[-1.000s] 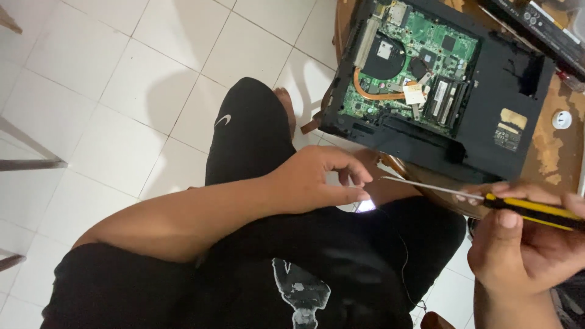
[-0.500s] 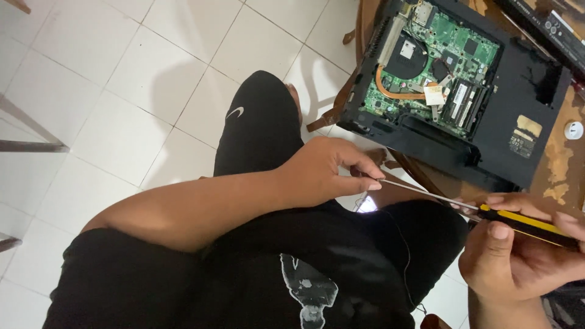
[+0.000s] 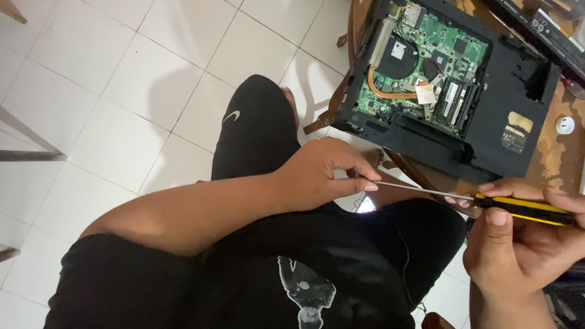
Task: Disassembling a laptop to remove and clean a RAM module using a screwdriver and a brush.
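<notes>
Screwdriver (image 3: pixel 487 204) with a yellow and black handle and a thin steel shaft lies across the lower right of the frame, pointing left. The right hand (image 3: pixel 524 244) is wrapped around the handle at the right edge, thumb pressed along its lower side. The left hand (image 3: pixel 323 173), at the centre of the frame, is closed in a pinch on the very tip of the shaft, fingertips (image 3: pixel 365 183) bunched around it; whether a small screw or bit sits between them is too small to tell.

Above both hands, in the upper right, an opened laptop base (image 3: pixel 451 85) rests on a wooden table (image 3: pixel 560 158), its green circuit board (image 3: pixel 426 61), copper heat pipe and fan bare to the air. The person's knees in black shorts (image 3: pixel 256 128) fill the middle, over a white tiled floor (image 3: pixel 109 91).

The likeliest trouble, as I judge it, is a slip at the tip: the shaft is narrow and the pinch works right at its point, so a push from the handle side could jab the fingertips. Anything tiny held there could also drop, and it would fall onto dark cloth or between the legs to the tiles, where it is hard to find. The laptop base overhangs the table's edge towards the knees, so a knock from a rising hand or knee could tip it, and the bare board has no cover against a stray metal point.
</notes>
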